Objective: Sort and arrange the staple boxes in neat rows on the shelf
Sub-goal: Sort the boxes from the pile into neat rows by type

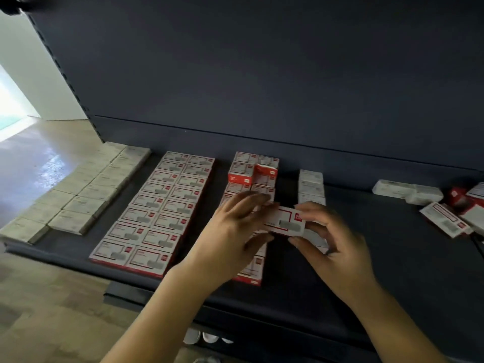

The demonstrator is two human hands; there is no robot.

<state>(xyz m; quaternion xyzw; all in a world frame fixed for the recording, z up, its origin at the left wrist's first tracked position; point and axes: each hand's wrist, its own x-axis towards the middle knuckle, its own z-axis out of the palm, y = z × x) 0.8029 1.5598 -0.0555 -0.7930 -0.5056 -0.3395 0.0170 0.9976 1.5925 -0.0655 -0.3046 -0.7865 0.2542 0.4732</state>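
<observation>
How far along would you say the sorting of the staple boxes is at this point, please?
Roughly half. Done: the plain double row at the left and the red-and-white double row. In hand: both hands, left hand and right hand, grip one box over the unfinished middle row. Left: loose boxes at the right.

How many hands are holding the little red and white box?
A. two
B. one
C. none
A: the left hand and the right hand both pinch the red and white box by its ends, above the shelf.
</observation>
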